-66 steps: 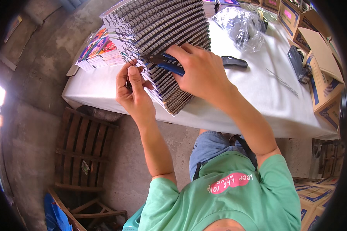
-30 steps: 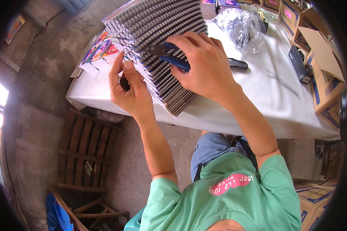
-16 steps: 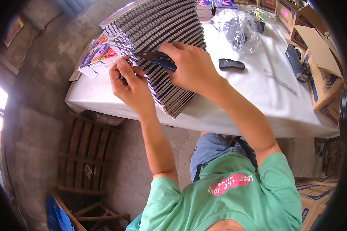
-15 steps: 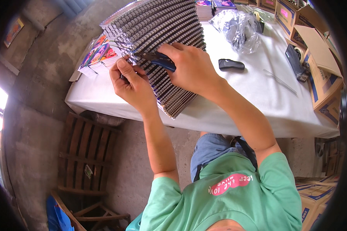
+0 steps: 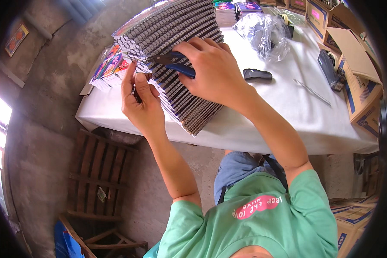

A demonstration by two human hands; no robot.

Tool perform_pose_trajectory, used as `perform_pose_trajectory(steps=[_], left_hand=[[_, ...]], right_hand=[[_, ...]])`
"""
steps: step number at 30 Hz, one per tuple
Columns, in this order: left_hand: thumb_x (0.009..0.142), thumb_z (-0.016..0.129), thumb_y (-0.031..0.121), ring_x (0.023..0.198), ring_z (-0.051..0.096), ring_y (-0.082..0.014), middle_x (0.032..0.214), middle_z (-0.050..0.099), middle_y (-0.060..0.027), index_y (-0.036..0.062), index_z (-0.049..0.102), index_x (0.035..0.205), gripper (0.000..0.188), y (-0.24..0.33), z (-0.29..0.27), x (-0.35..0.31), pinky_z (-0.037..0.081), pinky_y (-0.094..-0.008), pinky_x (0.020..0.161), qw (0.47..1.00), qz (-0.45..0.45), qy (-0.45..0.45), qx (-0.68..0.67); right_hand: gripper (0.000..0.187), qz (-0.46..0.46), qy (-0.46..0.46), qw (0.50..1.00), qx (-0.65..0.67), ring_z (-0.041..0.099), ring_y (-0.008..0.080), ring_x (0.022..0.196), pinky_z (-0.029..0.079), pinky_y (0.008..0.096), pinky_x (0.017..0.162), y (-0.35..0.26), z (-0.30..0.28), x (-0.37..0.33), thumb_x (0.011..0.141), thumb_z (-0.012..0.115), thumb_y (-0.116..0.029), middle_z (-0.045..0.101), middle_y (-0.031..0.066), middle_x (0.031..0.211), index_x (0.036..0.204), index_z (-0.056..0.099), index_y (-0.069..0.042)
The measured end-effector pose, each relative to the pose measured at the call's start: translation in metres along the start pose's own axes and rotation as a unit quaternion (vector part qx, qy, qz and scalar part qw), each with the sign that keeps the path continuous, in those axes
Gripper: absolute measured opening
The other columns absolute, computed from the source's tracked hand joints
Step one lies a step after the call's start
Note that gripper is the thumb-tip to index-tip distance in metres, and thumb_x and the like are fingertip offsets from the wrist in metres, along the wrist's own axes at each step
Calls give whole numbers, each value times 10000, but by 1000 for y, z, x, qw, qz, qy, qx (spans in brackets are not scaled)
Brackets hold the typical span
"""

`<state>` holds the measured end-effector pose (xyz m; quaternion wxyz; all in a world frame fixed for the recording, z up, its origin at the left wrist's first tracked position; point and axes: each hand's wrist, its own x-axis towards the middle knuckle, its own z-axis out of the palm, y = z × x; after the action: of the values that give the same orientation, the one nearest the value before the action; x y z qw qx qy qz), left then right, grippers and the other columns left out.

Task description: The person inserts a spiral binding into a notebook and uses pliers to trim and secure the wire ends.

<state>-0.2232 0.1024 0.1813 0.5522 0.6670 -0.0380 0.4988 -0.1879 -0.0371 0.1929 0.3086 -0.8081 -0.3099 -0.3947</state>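
Observation:
A tall stack of spiral-bound notebooks (image 5: 176, 43) leans at the table's near edge, coil spines toward me. My right hand (image 5: 213, 71) is wrapped round wire cutters (image 5: 178, 64) with dark blue handles. Their jaws point left, at the coil ends on the stack's left corner. My left hand (image 5: 142, 103) is beside that corner, its index finger raised against the coil ends and its thumb bent in. Something small and dark shows between its curled fingers, too hidden to name.
The white-covered table (image 5: 288, 112) carries a loose wire coil (image 5: 311, 91), a black object (image 5: 257, 74), a clear plastic bag (image 5: 264, 36) and more notebooks (image 5: 109, 69). Open cardboard boxes (image 5: 361, 86) line the right side. A wooden slatted chair (image 5: 99, 176) stands at left below.
My left index finger has straightened up toward the coil ends, and the left hand has shifted slightly left. My right hand has risen a little with the cutters, whose handles look spread wider.

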Motion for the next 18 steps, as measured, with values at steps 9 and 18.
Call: perform_pose_trajectory(steps=[9, 18], left_hand=[[926, 580, 210, 507, 464, -60, 722, 568, -31, 3, 601, 982, 215, 2, 23, -4, 385, -221, 458, 993, 37, 95, 52], [914, 597, 149, 515, 445, -36, 728, 536, -20, -15, 571, 1092, 243, 18, 6, 10, 344, -175, 428, 996, -52, -6, -73]], right_hand=[[327, 1, -50, 998, 23, 661, 292, 743, 532, 414, 657, 8, 2, 1, 666, 694, -127, 637, 109, 848, 981, 631, -65], [420, -22, 53, 998, -25, 599, 259, 948, 453, 425, 808, 11, -5, 10, 677, 729, -208, 631, 88, 985, 1063, 635, -71]])
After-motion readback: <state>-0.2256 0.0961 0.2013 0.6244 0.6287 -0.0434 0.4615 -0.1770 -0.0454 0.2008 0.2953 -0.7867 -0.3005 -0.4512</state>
